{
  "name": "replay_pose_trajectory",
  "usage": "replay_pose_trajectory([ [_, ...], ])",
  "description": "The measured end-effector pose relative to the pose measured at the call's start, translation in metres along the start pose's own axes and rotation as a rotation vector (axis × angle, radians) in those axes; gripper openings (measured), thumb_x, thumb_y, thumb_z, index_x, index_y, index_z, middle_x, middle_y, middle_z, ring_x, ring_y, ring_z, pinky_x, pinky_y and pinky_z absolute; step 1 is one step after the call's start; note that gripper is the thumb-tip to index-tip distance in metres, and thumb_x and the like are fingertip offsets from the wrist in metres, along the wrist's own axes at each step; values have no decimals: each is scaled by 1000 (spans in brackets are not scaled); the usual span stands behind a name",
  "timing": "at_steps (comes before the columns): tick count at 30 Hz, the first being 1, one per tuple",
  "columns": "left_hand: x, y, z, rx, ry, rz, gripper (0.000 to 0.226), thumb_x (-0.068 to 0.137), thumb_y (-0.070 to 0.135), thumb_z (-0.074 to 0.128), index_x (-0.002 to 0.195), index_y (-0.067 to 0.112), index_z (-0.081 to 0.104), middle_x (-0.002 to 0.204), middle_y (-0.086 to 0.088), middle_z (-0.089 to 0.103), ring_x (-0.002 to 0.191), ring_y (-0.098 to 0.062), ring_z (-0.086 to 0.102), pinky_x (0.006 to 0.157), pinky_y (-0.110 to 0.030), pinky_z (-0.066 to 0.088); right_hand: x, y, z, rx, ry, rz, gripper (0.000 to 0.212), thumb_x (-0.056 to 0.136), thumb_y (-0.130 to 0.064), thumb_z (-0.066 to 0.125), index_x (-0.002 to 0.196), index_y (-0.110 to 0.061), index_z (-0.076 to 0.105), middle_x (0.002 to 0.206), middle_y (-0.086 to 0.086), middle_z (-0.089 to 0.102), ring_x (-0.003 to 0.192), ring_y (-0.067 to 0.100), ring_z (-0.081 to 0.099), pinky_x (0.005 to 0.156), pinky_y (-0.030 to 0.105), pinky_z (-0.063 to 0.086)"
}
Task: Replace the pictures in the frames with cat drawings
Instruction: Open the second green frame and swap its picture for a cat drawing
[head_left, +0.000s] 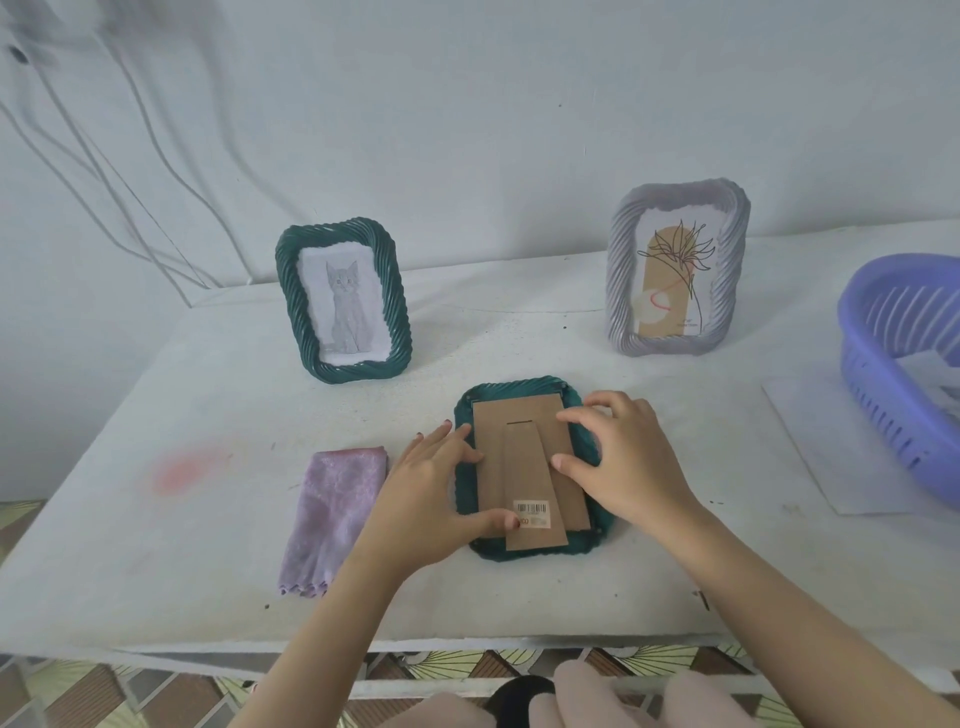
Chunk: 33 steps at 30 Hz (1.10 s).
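Since it lies face down, near frame (511, 388): green, flat on table (519, 603), centre, near edge of scene; cardboard back (524, 415) up, picture side hidden, can't tell what's in it.
Long axis: runs near to far, near end swung slightly right; stand leg (530, 478) flat along it, barcode sticker (532, 512) at near end.
Frame vs hands: directly between them, both already touching, neither nearer; no reach needed.
Left hand (431, 483): comes in from near-left, fingers fairly straight across left rim, thumb tip on the back next to sticker; pressing, not gripping.
Right hand (618, 462): comes in from near-right, arched over right rim, bent fingertips and thumb tip on the back; can't tell if it pinches a tab or only presses.
Hands: apart, one per long side, frame braced between.
Corner tabs: small dark ones visible at far corners and near right; turned or not, too small to tell.
Next move (guess): work the tabs or back on the right side, left steadying.
Done frame (343, 301): far left, upright, cat drawing in.
Pending frame (678, 270): far right, lilac, upright, plant picture inside.
Other: cloth (332, 509) just left of left hand; basket (852, 322) far right edge.
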<state>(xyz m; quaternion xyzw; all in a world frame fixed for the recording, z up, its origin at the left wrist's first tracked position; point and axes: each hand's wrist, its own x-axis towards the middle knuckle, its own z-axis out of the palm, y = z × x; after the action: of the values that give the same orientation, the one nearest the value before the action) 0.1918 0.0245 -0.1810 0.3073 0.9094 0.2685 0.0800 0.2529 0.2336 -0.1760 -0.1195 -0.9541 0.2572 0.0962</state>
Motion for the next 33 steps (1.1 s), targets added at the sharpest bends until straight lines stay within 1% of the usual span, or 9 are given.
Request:
replay_pose_trajectory([
  [2,4,0,1,-14,-38,-17,96,48,79,53,127,27,40,151,7,26,143,-9,9,115,-28,1,3,2,-2,-31,-35,-12,58,77,-44,67,130,-32,48,143,-1,35,127,22,29,102,30,28],
  [4,9,-3,3,2,-67,-14,106,47,80,55,136,28,29,156,4,12,143,-9,-4,115,-30,-5,8,4,-5,-30,-84,-16,70,75,-46,68,137,-33,38,150,1,25,134,24,20,108,34,21],
  [7,19,-4,1,13,-160,-37,127,45,79,60,147,29,4,155,0,-17,139,-9,-23,111,-30,-15,18,7,-9,-14,-167,10,88,71,-50,71,143,-33,23,156,5,9,141,24,6,112,38,13],
  [10,27,0,2,-29,-199,-77,131,49,69,67,147,29,-10,151,-1,-28,136,-11,-31,108,-31,-17,26,9,-12,-49,-258,45,100,69,-55,70,146,-35,11,157,7,-7,143,26,-6,114,42,8],
  [15,32,-4,7,-33,-167,-129,117,64,66,65,147,26,-8,153,-7,-24,137,-16,-30,107,-32,-19,35,14,-12,-125,-356,70,103,67,-64,66,145,-41,3,154,9,-22,142,31,-16,115,47,0],
  [20,35,-4,8,-37,-112,-152,121,47,81,42,147,31,-2,154,-8,-21,138,-17,-27,109,-33,-18,41,17,-11,-129,-401,66,104,66,-66,66,145,-44,2,152,8,-28,140,31,-21,114,49,-5],
  [23,37,-5,6,-53,-123,-156,123,49,80,54,147,34,-2,154,-8,-22,138,-17,-28,110,-35,-18,42,18,-10,-116,-418,61,102,66,-65,66,144,-44,4,152,7,-28,140,30,-22,114,49,-7],
  [26,41,-8,2,-31,-173,-174,123,57,68,70,146,35,-7,152,-7,-27,135,-17,-33,110,-37,-19,44,19,-9,-100,-427,58,101,66,-64,67,144,-44,6,153,7,-26,141,29,-21,114,49,-7],
  [33,53,-12,0,-30,-162,-134,128,36,81,64,143,42,5,153,-8,-25,135,-17,-33,108,-37,-20,46,22,-9,-69,-417,45,97,66,-61,69,142,-46,12,155,6,-19,142,29,-16,115,49,-4],
])
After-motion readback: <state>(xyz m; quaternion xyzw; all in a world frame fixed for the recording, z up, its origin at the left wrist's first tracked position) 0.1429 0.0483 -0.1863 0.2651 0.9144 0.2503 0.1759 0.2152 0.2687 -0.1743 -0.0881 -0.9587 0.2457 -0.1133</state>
